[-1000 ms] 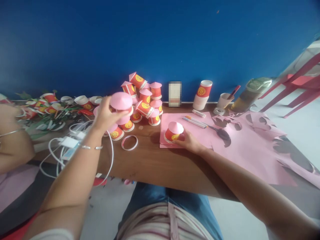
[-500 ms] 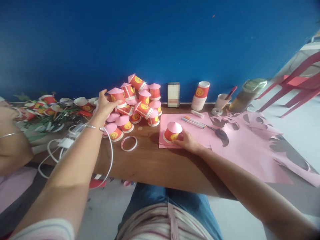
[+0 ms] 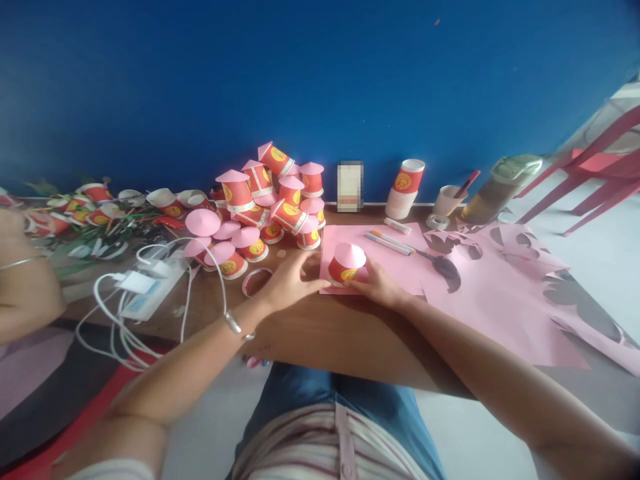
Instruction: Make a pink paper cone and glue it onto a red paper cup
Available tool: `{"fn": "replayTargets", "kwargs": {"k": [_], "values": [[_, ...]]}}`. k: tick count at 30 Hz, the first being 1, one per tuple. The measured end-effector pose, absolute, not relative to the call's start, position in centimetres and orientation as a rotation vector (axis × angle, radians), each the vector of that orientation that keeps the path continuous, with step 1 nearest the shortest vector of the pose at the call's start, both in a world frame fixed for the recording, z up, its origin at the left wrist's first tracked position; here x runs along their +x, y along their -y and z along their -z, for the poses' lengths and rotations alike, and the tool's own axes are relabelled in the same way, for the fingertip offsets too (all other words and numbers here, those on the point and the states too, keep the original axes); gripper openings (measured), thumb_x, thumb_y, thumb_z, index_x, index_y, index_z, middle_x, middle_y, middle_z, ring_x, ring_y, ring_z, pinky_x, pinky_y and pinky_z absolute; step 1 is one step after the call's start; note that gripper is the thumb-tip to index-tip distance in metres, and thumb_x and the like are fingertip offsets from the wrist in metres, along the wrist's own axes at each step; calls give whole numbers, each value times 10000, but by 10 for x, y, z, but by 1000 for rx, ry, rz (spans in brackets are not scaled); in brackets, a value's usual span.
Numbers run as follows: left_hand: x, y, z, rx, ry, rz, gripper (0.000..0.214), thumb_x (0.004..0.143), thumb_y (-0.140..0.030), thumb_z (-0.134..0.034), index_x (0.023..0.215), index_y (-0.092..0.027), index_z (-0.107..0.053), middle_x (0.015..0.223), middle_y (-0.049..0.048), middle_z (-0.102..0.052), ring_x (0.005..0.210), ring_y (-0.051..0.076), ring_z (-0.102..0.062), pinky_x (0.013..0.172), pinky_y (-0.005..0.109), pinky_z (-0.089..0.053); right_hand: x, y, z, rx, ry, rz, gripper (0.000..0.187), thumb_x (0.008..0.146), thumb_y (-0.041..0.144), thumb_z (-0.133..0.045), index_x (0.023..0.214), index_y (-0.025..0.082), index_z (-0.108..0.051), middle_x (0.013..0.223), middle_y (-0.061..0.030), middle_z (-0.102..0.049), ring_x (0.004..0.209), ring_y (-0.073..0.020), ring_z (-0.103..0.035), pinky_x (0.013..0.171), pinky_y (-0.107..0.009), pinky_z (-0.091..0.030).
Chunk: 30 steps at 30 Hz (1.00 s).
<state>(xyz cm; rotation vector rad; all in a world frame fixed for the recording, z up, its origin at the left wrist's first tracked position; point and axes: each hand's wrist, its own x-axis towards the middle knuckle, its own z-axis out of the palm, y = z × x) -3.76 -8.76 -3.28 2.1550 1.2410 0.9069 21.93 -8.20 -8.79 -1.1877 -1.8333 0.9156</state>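
An upside-down red paper cup with a pink paper cone cap (image 3: 346,261) stands on a pink sheet (image 3: 395,263) on the wooden table (image 3: 320,333). My right hand (image 3: 376,283) grips this cup at its lower right side. My left hand (image 3: 290,280) lies on the table just left of the cup, fingers stretched out, holding nothing, close to a pink tape ring (image 3: 256,280). Behind it rises a pile of several similar capped cups (image 3: 270,200).
A marker (image 3: 389,243), scissors (image 3: 440,263), a cup stack (image 3: 406,190), a tape roll (image 3: 438,222) and cut pink paper (image 3: 525,293) lie at right. White cables and a charger (image 3: 145,287) lie at left, near another person's arm (image 3: 25,287). Red chair (image 3: 600,167) far right.
My left hand set a capped cup onto the pile, let it go, and came down and right to the table beside the cup that my right hand keeps holding.
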Motion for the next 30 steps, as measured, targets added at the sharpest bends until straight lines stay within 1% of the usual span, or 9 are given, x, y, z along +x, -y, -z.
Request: {"fn": "replayTargets", "kwargs": {"k": [2,5,8,13,15,17,19,23,30], "values": [[-20,92,46,2126,-1156,-862,638,749,-431,-873,1304,-239,-624,1258,132,-720,1088,315,-719,878,463,-620,218,83,90,-1198,1894,-902,703,797,510,-813,1383,236,-539,1325,-125,-689,1202,-352,-674,1026,-550,-567],[-6,91,54,2106,-1156,-830,560,719,-404,-888,1201,-219,-673,1181,129,-746,1065,333,-720,925,500,-599,216,84,92,-1172,1981,-833,709,795,532,-813,1374,228,-540,1339,-138,-664,1210,-354,-662,1037,-553,-553],[-2,91,50,2054,-1195,-848,511,717,-392,-878,1149,-195,-690,1148,117,-760,1047,318,-723,917,460,-596,215,83,96,-1142,2059,-760,723,807,550,-806,1388,217,-536,1304,-148,-663,1185,-351,-669,1012,-548,-567],[-19,90,37,1996,-1268,-1006,504,749,-400,-834,1173,-169,-691,1175,109,-759,1082,290,-719,947,395,-591,217,81,99,-1026,2145,-679,805,852,483,-793,1527,258,-416,1412,-151,-610,1313,-333,-604,1092,-555,-528],[-35,85,36,1970,-1351,-1041,456,741,-402,-834,1108,-163,-706,1149,110,-769,1065,288,-726,948,390,-596,217,81,99,-1019,2162,-663,751,889,426,-762,1535,267,-413,1411,-143,-618,1326,-313,-597,1112,-548,-516],[-54,76,39,1871,-1441,-1067,520,760,-415,-814,1196,-166,-679,1167,114,-770,1028,278,-743,903,379,-614,216,82,98,-1043,2177,-649,680,909,375,-738,1515,260,-450,1369,-135,-648,1308,-301,-610,1109,-533,-520],[-73,66,45,1777,-1533,-1072,566,740,-450,-827,1198,-157,-667,1125,125,-780,978,285,-758,867,386,-623,215,82,97,-1073,2198,-627,612,918,338,-722,1480,244,-501,1325,-132,-674,1287,-296,-625,1099,-515,-528],[-100,49,58,1755,-1691,-1099,572,732,-470,-826,1183,-164,-651,1170,147,-763,1023,315,-751,895,430,-611,213,82,96,-1101,2240,-574,519,936,316,-693,1424,198,-563,1293,-145,-693,1255,-287,-649,1085,-479,-539],[-108,35,73,1798,-1777,-1073,541,719,-460,-826,1133,-172,-630,1118,143,-766,1083,322,-728,933,441,-594,214,81,98,-1085,2268,-534,454,935,296,-695,1371,200,-615,1303,-143,-703,1252,-285,-655,1081,-475,-545]]}}
